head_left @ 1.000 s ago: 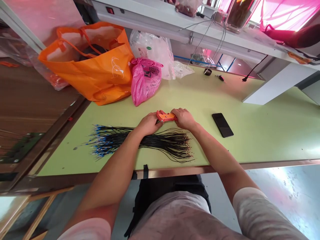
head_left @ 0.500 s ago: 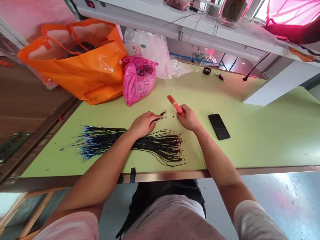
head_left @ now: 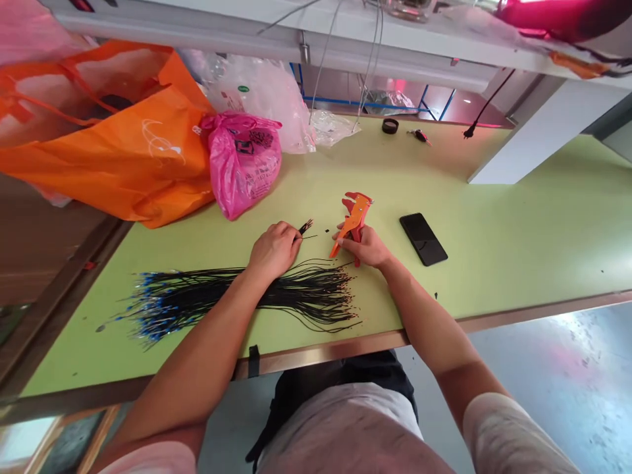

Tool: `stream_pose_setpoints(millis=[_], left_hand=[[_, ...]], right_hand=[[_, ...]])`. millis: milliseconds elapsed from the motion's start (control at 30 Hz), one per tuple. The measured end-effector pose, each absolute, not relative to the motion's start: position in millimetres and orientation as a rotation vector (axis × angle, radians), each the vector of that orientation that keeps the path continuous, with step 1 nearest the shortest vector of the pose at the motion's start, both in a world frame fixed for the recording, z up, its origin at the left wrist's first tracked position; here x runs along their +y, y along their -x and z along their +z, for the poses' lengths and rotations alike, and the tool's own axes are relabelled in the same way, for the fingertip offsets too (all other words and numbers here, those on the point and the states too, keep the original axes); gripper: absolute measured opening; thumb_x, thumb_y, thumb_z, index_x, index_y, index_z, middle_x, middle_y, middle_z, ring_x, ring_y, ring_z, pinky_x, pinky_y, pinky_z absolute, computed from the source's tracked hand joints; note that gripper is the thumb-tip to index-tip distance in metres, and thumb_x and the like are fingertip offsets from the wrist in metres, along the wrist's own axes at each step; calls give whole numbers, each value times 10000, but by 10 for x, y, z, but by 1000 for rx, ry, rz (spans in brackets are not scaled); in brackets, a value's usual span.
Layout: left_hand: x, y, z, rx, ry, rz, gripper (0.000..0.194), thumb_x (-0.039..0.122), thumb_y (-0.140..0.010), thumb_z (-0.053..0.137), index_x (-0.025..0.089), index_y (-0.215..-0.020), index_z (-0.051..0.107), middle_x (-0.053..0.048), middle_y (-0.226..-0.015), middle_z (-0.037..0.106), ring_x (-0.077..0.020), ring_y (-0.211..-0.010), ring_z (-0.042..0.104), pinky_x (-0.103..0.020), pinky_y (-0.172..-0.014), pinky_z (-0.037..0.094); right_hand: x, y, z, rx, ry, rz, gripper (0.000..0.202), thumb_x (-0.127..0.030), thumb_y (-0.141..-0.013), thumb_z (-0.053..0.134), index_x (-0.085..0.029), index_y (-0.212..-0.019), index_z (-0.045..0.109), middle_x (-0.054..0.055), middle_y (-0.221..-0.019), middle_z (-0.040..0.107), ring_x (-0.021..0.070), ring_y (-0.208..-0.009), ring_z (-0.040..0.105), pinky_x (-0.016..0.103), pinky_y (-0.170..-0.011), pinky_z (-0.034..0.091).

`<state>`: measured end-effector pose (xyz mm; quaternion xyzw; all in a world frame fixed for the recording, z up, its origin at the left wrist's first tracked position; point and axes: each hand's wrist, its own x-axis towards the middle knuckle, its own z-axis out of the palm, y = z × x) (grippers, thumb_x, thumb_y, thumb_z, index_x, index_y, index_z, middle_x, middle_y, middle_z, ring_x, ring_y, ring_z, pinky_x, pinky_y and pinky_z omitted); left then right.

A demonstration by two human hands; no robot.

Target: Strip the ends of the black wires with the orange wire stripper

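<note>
My left hand (head_left: pixel 274 249) is closed on a small bunch of black wires (head_left: pixel 306 227), whose bare copper-coloured ends stick out past the fingertips. One wire juts out to the right, below the others. In my right hand (head_left: pixel 366 245) is an orange and red wire stripper (head_left: pixel 356 214), its jaws pointing up and away from me, apart from the wires. A large bundle of black wires (head_left: pixel 306 296) lies below my left hand, partly hidden by my forearm. Blue-tipped ends (head_left: pixel 155 306) fan out at its left, copper-coloured ends at its right.
A black phone (head_left: pixel 423 238) lies right of my right hand. An orange bag (head_left: pixel 162 151), a pink plastic bag (head_left: pixel 247 161) and clear plastic bags stand at the back left. A black ring (head_left: pixel 390 126) and keys (head_left: pixel 421 136) lie near a white support panel (head_left: pixel 523 135).
The wire stripper has turned in my right hand, from narrow edge-on to its broad side, jaws now up. My view has shifted slightly. A dark scrap now shows below the phone.
</note>
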<state>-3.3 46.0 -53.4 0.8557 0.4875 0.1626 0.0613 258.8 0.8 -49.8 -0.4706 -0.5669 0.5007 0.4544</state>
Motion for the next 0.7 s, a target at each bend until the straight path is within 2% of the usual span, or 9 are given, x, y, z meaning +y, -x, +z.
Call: stream_pose_setpoints(millis=[67, 167, 233, 367, 500, 567, 633, 700], left_hand=[[447, 29, -499, 1410, -2612, 586, 256, 317, -972, 492, 201, -962, 720, -156, -1126, 668, -321, -1092, 625, -474, -1009, 530], [384, 65, -435, 1334, -2523, 819, 231, 338, -980, 494, 208, -972, 685, -147, -1173, 677, -298, -1129, 626, -464, -1066, 501], [329, 88, -407, 1337, -2379, 911, 227, 372, -990, 497, 216, -1006, 661, -116, -1093, 714, -265, -1038, 658, -427, -1005, 526], [256, 63, -432, 1199, -2025, 925, 313, 453, -994, 520, 205, -1142, 641, -64, -982, 757, -192, -845, 696, -319, -815, 553], [248, -19, -453, 1058, -1794, 968, 421, 563, -929, 619, 177, -1077, 695, -55, -902, 753, -169, -758, 669, -272, -698, 519], [247, -43, -411, 1057, -1708, 1020, 465, 621, -871, 679, 172, -984, 712, -42, -840, 735, -160, -718, 633, -265, -669, 496], [238, -46, -338, 1066, -1651, 1058, 496, 662, -842, 700, 171, -912, 716, -25, -775, 697, -146, -676, 580, -258, -634, 460], [221, -35, -258, 1070, -1615, 1070, 508, 679, -848, 688, 175, -899, 724, -11, -723, 645, -136, -641, 523, -257, -603, 423]], right_hand=[[-27, -2616, -478, -1392, 1148, 1228, 459, -501, -802, 829, -183, -1071, 637, 126, -1146, 730, 251, -1078, 683, 453, -1024, 560], [-93, -2690, -410, -1283, 1032, 1296, 485, -526, -848, 787, -220, -1163, 582, 97, -1135, 717, 240, -1075, 698, 436, -952, 598], [-136, -2755, -360, -1281, 1008, 1281, 474, -521, -879, 761, -233, -1206, 572, 98, -1167, 708, 239, -1096, 698, 438, -949, 597], [-218, -2842, -252, -1527, 1090, 1069, 389, -514, -917, 718, -190, -1121, 648, 153, -1318, 670, 251, -1148, 667, 466, -1031, 548], [-340, -2771, -94, -1789, 1078, 1052, 327, -400, -1010, 622, -210, -1276, 631, 145, -1358, 664, 252, -1245, 635, 475, -1101, 495], [-405, -2703, -12, -1825, 1075, 1106, 257, -368, -1024, 601, -201, -1217, 630, 144, -1271, 682, 252, -1186, 650, 440, -1008, 543], [-452, -2646, 50, -1745, 1102, 1200, 255, -348, -1011, 614, -194, -1213, 590, 127, -1127, 699, 229, -989, 684, 373, -805, 578], [-478, -2613, 84, -1604, 1107, 1344, 342, -301, -969, 643, -196, -1276, 534, 86, -1002, 705, 194, -801, 668, 314, -638, 529]])
